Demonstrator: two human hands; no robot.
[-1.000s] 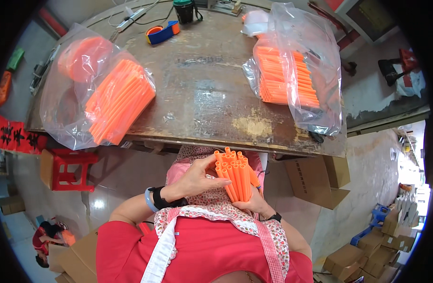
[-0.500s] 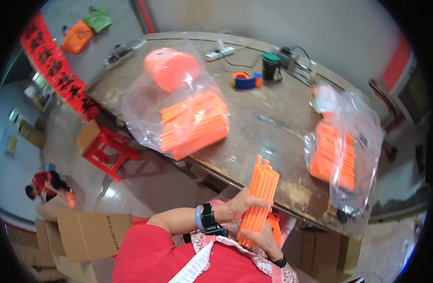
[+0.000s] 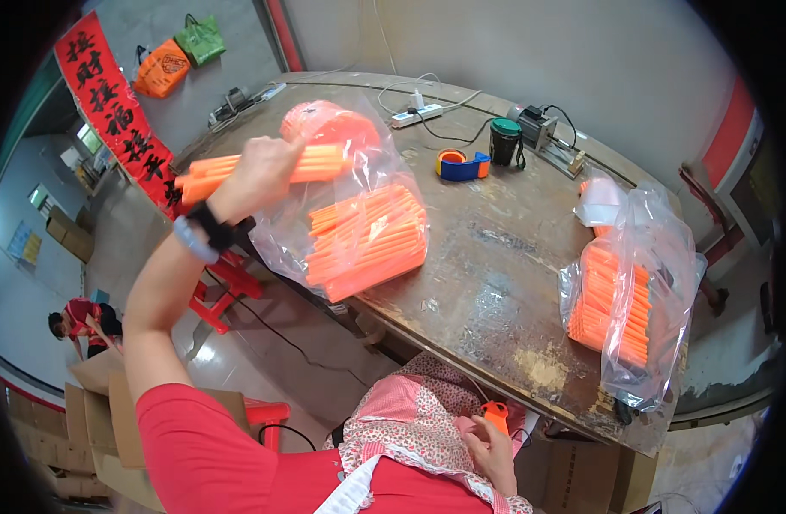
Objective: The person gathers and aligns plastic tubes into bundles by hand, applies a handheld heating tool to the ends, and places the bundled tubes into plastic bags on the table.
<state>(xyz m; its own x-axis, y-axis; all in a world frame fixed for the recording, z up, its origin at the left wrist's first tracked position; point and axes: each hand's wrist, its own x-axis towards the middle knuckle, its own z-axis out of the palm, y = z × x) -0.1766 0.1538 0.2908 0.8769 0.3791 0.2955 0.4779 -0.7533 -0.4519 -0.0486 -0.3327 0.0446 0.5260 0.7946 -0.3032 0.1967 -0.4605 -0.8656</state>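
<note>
My left hand (image 3: pixel 260 176) is closed around a bundle of orange tubes (image 3: pixel 206 177), held nearly level above a clear plastic bag (image 3: pixel 282 227) at the table's left. Inside that bag lie a stack of more orange tubes (image 3: pixel 367 244) and a rounded bundle of orange pieces (image 3: pixel 333 124). Low over my lap, my right hand (image 3: pixel 493 454) has its fingers loosely apart with no tube in them. Just beyond its fingertips is an orange object (image 3: pixel 496 415), partly hidden and of a kind I cannot make out.
A second clear bag of orange tubes (image 3: pixel 612 304) rests at the table's right. Toward the back are a blue tape dispenser (image 3: pixel 462 166), a dark cup with a green lid (image 3: pixel 504 141), a power strip (image 3: pixel 417 116) and a motor (image 3: pixel 534 124). Cardboard boxes (image 3: pixel 110 411) and a red stool (image 3: pixel 230 287) stand left.
My left hand has carried the orange tubes from my lap up and left over the bag. My right hand has let go of them and stays low by my lap.
</note>
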